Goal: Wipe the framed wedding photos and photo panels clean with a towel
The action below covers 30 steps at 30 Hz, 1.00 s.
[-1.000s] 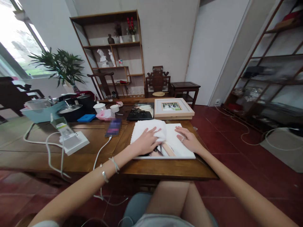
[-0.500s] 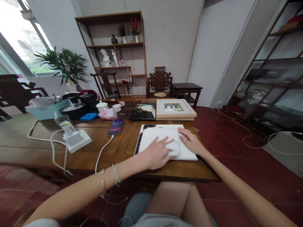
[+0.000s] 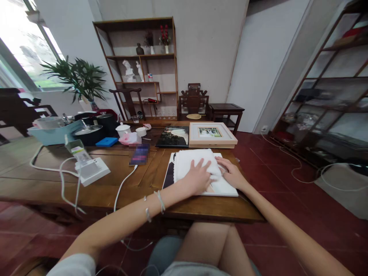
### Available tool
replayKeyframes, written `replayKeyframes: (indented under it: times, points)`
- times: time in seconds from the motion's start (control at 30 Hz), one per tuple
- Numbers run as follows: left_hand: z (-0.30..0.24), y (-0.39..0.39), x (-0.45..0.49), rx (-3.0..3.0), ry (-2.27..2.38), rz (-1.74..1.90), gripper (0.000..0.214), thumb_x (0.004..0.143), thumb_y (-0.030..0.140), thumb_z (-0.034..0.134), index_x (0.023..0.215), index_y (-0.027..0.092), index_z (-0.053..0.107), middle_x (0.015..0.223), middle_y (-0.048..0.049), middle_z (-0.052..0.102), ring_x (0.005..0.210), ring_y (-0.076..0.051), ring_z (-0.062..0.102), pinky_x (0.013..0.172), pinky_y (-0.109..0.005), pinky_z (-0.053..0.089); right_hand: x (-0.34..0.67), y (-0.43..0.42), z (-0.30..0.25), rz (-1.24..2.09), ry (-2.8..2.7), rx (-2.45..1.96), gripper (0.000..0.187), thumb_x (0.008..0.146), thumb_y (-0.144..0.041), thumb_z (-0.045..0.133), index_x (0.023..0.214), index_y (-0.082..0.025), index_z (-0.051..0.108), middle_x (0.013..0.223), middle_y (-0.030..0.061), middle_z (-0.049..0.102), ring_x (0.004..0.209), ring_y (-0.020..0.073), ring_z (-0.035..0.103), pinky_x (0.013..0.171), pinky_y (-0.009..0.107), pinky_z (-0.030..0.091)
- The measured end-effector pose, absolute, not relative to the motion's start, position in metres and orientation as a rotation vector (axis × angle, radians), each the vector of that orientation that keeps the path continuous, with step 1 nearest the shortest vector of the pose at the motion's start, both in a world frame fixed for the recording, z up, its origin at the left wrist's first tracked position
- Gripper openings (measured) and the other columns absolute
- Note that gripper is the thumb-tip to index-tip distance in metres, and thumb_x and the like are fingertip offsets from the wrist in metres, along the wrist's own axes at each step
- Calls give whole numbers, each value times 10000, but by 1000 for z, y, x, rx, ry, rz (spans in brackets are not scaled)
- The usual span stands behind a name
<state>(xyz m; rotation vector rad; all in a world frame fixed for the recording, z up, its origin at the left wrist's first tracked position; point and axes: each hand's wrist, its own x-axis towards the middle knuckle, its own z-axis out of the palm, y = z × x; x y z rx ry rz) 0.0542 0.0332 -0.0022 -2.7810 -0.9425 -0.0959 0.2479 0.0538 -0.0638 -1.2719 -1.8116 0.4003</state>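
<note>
My left hand (image 3: pixel 199 177) rests on a white cloth (image 3: pixel 186 163) with its fingers spread, pressing it down. The cloth lies loosely folded over a flat white-edged picture panel (image 3: pixel 169 174). A dark area of the panel's print shows along its left side; most of the picture is hidden under the cloth and hands. My right hand (image 3: pixel 232 174) lies open on the panel's right part, fingers stretched toward the far edge and touching the cloth's right side. A ring is on one of its fingers.
Beyond the panel are a dark photo panel (image 3: pixel 174 137) and a pale wooden picture frame (image 3: pixel 212 134). To the left lie a phone (image 3: pixel 139 154) on a white cable, a white power strip (image 3: pixel 93 171), a blue box (image 3: pixel 106 142) and a light blue basin (image 3: pixel 51 134).
My left hand has slid slightly right and away from me, and the cloth has shifted with it, baring more of the panel's left side and near edge. My right hand stays at the right.
</note>
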Motion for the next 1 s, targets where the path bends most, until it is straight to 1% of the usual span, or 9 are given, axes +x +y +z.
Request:
replayKeyframes:
  times: [0.1,0.2,0.27,0.4,0.53,0.63,0.7,0.83,1.0]
  points:
    - [0,-8,44,-2801,-821,-95,325,892,338,392,1004,191,659,1407,-97,338,1280,-357,281,967,-570,298,249,54,-64,421,-1821,-1243,381,722,-159,463,1069,-175,619,1257,112,542,1215,236,448,1053,445,310]
    - [3,-35,33,-2849,-732,-51,325,883,349,406,944,178,676,1417,-89,324,1285,-360,274,969,-565,305,250,55,-65,439,-1813,-1232,464,653,-85,451,1068,-208,620,1265,76,541,1225,224,439,1064,441,295]
    - [6,-38,29,-2876,-713,-35,328,887,349,398,941,182,674,1419,-78,326,1288,-349,277,969,-559,311,250,55,-66,442,-1809,-1227,509,618,-56,440,1064,-221,623,1264,62,544,1228,220,436,1069,441,286]
    - [13,-12,34,-2924,-796,-32,333,903,341,366,1028,203,642,1408,-69,349,1289,-311,295,974,-529,320,250,56,-67,421,-1802,-1229,427,680,-111,464,1062,-207,626,1246,80,556,1208,229,455,1053,440,309]
    - [12,37,48,-2906,-956,2,342,916,343,350,1124,225,594,1419,-79,324,1301,-301,275,985,-534,291,248,57,-65,393,-1809,-1257,337,746,-198,493,1054,-204,630,1238,92,562,1201,236,461,1046,442,317]
    - [6,66,58,-2827,-1011,-57,375,928,365,317,1130,204,590,1422,-90,317,1300,-304,267,988,-543,276,247,56,-63,388,-1808,-1282,322,773,-252,505,1067,-195,626,1251,108,550,1204,242,459,1041,442,320]
    - [1,75,62,-2775,-1019,-86,390,929,369,307,1099,186,608,1418,-97,323,1292,-314,272,976,-552,286,246,55,-63,388,-1806,-1284,322,777,-261,511,1073,-205,623,1254,101,549,1206,237,458,1043,438,318]
    - [-3,60,65,-2735,-1030,-72,377,921,371,327,1055,195,633,1411,-94,335,1275,-328,296,947,-558,324,247,56,-65,398,-1796,-1240,325,752,-215,510,1052,-218,634,1229,87,569,1202,234,461,1045,443,315]
    - [-1,0,57,-2745,-944,-46,323,889,319,397,1016,177,657,1395,-131,350,1264,-372,306,941,-586,318,249,58,-67,416,-1776,-1217,356,717,-153,479,1030,-195,642,1231,100,566,1192,230,471,1042,436,324]
